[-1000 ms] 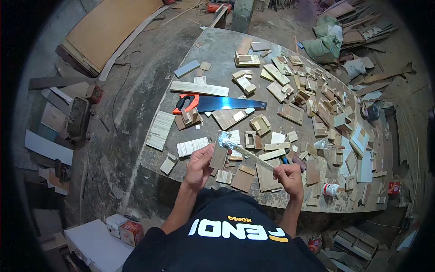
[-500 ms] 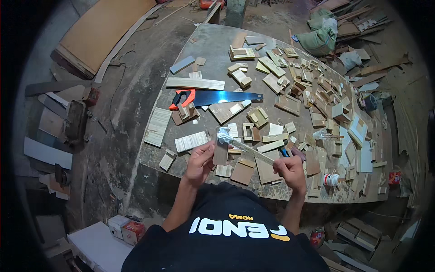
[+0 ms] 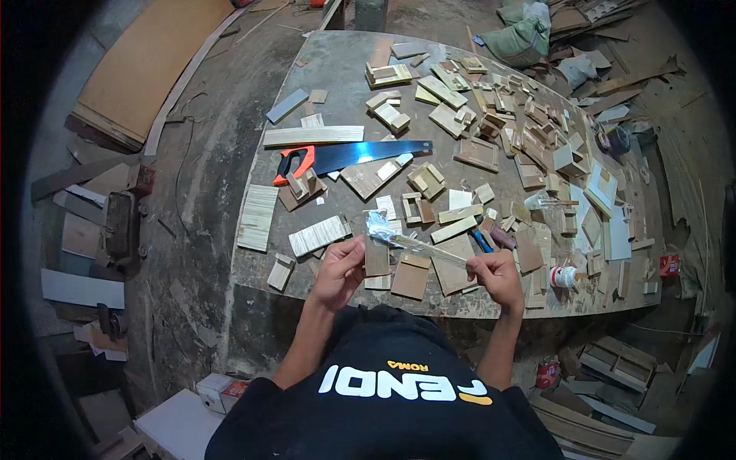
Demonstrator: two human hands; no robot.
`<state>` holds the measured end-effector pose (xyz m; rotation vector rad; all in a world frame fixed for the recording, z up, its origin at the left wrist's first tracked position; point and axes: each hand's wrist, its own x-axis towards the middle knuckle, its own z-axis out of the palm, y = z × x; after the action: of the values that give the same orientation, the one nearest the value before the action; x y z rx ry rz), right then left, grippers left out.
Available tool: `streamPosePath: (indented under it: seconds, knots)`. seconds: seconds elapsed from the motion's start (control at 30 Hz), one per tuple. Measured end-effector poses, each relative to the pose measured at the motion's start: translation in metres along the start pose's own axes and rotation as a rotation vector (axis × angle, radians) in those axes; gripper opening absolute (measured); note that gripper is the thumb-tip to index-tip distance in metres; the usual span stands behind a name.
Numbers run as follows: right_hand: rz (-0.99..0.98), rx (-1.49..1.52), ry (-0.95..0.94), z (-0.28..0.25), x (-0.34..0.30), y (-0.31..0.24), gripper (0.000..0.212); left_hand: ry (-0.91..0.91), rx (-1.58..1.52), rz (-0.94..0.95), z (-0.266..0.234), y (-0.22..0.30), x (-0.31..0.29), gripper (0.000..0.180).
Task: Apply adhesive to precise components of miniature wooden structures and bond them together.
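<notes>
My left hand (image 3: 337,274) pinches a small flat piece of wood (image 3: 376,259) by its left edge, holding it upright over the near part of the workbench. A thick smear of white glue (image 3: 378,224) covers the far end of that piece. Between the fingers of my right hand (image 3: 500,277) is the near end of a thin wooden stick (image 3: 435,251). Its far tip lies in the glue, touching the wood. Beyond my hands, a handsaw (image 3: 356,157) with an orange and black handle rests on the bench.
The workbench (image 3: 330,65) carries many small wooden blocks and glued pieces, mostly to the right. A white bottle (image 3: 563,277) stands near its right front, with a clear cup (image 3: 537,201) beyond. Wood scraps and green sacks (image 3: 521,42) lie on the floor around.
The view has shifted slightly, so the bench appears further left. The stick's tip has moved a little across the glued end, and the glue looks more spread. Both hands keep their holds.
</notes>
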<state>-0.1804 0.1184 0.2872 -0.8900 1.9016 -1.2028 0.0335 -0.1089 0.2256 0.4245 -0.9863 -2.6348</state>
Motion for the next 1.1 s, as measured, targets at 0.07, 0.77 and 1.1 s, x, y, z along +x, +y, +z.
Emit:
streamPosePath:
  seconds: [0.07,0.77,1.1]
  knots:
    - [-0.021,0.032,0.081,0.000,-0.007,0.000,0.037,-0.016,0.034,-0.032,0.006,0.006,0.002,0.042]
    - [-0.024,-0.136,0.060,0.006,-0.022,-0.011,0.030,-0.004,-0.001,-0.106,0.008,0.009,0.006,0.039]
    - [-0.024,-0.109,0.051,0.008,-0.023,-0.012,0.031,-0.063,-0.007,-0.086,0.008,0.004,0.000,0.041]
